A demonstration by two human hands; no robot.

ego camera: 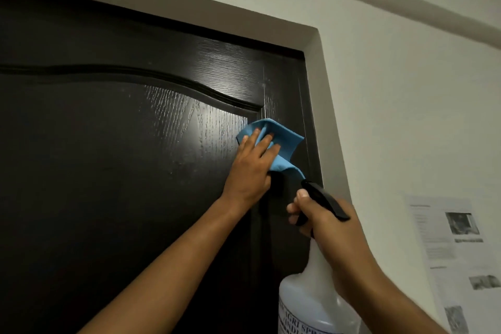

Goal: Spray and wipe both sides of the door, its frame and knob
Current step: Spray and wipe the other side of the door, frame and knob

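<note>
Head view. A dark brown, almost black door (108, 171) with an embossed wood grain fills the left and centre; its long axis runs top to bottom, leaning because the camera looks up. A raised arched moulding (151, 80) crosses the door's upper part, curving down toward the door's right edge. The surface just left of the cloth shines under a light and looks streaked with wet drops. The grey frame (329, 106) borders the door above and on its right side.

The left hand (252, 168) presses a blue cloth (282, 146) flat against the door near its right edge, below the moulding's right end; the fingers lie straight and spread on the cloth, pointing up and to the right. The cloth is crumpled, with one corner hanging down toward the sprayer.

The right hand (329, 228), lower and just right of the door's edge, grips the neck of a translucent white spray bottle (311, 295), fingers curled round the black trigger head (325, 199). The bottle stands roughly upright, its nozzle pointing up and left at the door. Printed black lettering on its body is only partly legible.

Right of the frame, a printed sheet (455, 252) with small pictures hangs on the white wall (406, 89).
</note>
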